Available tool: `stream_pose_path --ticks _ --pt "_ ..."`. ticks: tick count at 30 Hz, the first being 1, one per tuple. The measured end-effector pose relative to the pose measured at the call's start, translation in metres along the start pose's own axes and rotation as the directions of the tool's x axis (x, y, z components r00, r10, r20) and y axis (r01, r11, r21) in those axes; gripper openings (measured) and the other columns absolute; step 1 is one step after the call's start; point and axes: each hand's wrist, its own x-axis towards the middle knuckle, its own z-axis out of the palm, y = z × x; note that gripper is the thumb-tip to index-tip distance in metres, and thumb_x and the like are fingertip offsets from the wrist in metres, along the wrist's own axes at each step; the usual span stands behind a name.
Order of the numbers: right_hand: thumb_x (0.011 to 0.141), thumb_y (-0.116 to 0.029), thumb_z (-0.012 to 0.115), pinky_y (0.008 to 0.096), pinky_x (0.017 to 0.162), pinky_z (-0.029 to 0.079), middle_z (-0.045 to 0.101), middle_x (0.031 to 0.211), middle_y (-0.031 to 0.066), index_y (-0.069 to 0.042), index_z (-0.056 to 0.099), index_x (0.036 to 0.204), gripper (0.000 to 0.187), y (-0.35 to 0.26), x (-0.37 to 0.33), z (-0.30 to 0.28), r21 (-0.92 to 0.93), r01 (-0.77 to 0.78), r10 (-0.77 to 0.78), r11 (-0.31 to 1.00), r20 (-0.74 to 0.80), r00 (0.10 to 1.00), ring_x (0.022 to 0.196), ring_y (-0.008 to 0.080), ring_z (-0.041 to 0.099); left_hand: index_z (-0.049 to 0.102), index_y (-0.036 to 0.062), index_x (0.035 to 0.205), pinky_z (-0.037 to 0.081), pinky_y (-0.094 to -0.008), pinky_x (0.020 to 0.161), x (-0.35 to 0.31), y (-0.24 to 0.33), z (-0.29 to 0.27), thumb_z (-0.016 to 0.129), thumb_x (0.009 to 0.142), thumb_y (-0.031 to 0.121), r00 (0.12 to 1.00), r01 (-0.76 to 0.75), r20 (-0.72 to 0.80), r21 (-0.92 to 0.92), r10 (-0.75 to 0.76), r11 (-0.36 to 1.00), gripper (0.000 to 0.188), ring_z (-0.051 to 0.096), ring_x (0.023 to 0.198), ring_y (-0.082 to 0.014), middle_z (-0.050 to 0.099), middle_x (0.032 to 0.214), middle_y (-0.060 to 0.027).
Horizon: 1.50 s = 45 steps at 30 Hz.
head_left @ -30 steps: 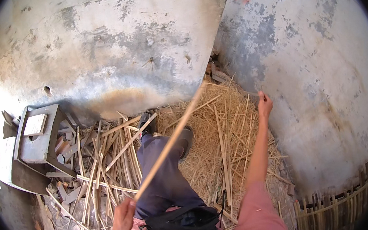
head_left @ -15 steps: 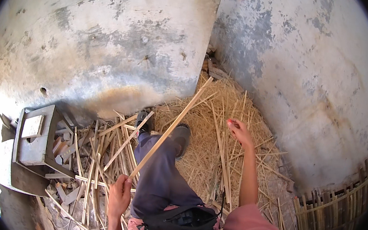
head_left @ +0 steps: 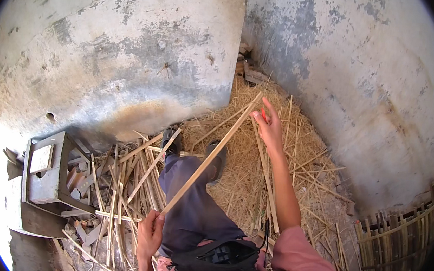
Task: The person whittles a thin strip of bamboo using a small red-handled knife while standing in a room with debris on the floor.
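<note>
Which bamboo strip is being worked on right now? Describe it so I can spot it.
Start at the corner where the two grey walls meet above the straw pile. The strip runs diagonally over the person's leg, from the left hand up to the right hand. Unlike the scattered strips, it is lifted and held at both ends.

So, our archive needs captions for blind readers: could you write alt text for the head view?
A seated person holds a long bamboo strip slanted across their lap, the left hand gripping its lower end and the right hand at its upper end. Loose bamboo strips and straw-like shavings cover the ground, with a small grey stool at left by weathered walls.
</note>
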Motion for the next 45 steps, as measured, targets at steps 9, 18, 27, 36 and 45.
stream_pose_path --ticks 9,18,27,36,45 --pt "0.108 -0.021 0.065 0.0247 0.063 0.038 0.081 0.115 0.0090 -0.005 0.073 0.123 0.023 0.049 0.031 -0.039 -0.028 0.134 -0.137 0.991 -0.237 0.962 0.069 0.0069 0.049 0.062 -0.0008 0.093 0.032 -0.0382 0.050 0.003 -0.004 -0.008 0.059 0.108 0.016 0.999 0.025 -0.049 0.036 -0.024 0.999 0.023 0.042 0.050 -0.0166 0.049 0.057 -0.0096" --pt "0.107 -0.017 0.064 0.0208 0.043 0.028 0.080 0.116 0.0106 -0.003 0.062 0.134 0.030 0.038 0.041 -0.116 0.281 0.274 -0.076 0.920 -0.559 0.826 0.047 0.0008 0.033 0.062 -0.0008 0.098 0.033 -0.0384 0.057 0.002 -0.015 -0.025 0.055 0.111 0.022 0.976 0.194 -0.116 0.079 -0.184 0.978 0.027 0.042 0.060 -0.0156 0.047 0.064 -0.0097" --pt "0.106 -0.013 0.062 0.0206 0.043 0.030 0.080 0.105 0.0092 -0.003 0.050 0.155 0.052 0.000 0.007 -0.102 0.050 0.023 -0.009 0.998 -0.275 0.961 0.048 0.0012 0.035 0.060 0.0020 0.096 0.033 -0.0325 0.057 0.008 -0.019 -0.014 0.052 0.114 0.027 0.991 0.098 -0.086 -0.066 -0.104 0.993 0.031 0.038 0.064 -0.0093 0.045 0.070 0.0025" --pt "0.110 -0.025 0.059 0.0180 0.041 0.029 0.079 0.112 0.0116 -0.003 0.050 0.156 0.052 -0.030 -0.017 -0.038 0.273 0.021 -0.053 0.962 0.113 0.992 0.046 -0.0006 0.035 0.060 0.0025 0.094 0.032 -0.0258 0.058 0.011 -0.010 0.006 0.054 0.114 0.025 0.977 0.197 0.153 -0.379 -0.149 0.904 0.031 0.040 0.066 -0.0043 0.047 0.072 0.0055" --pt "0.105 -0.021 0.070 0.0194 0.042 0.028 0.079 0.097 0.0118 0.000 0.066 0.135 0.037 -0.036 -0.029 0.001 0.272 -0.039 0.005 0.961 0.126 0.992 0.046 -0.0007 0.037 0.063 0.0003 0.097 0.033 -0.0294 0.056 0.010 -0.002 0.014 0.058 0.111 0.018 0.969 0.119 0.242 -0.285 -0.048 0.951 0.024 0.040 0.063 -0.0070 0.046 0.066 0.0030"
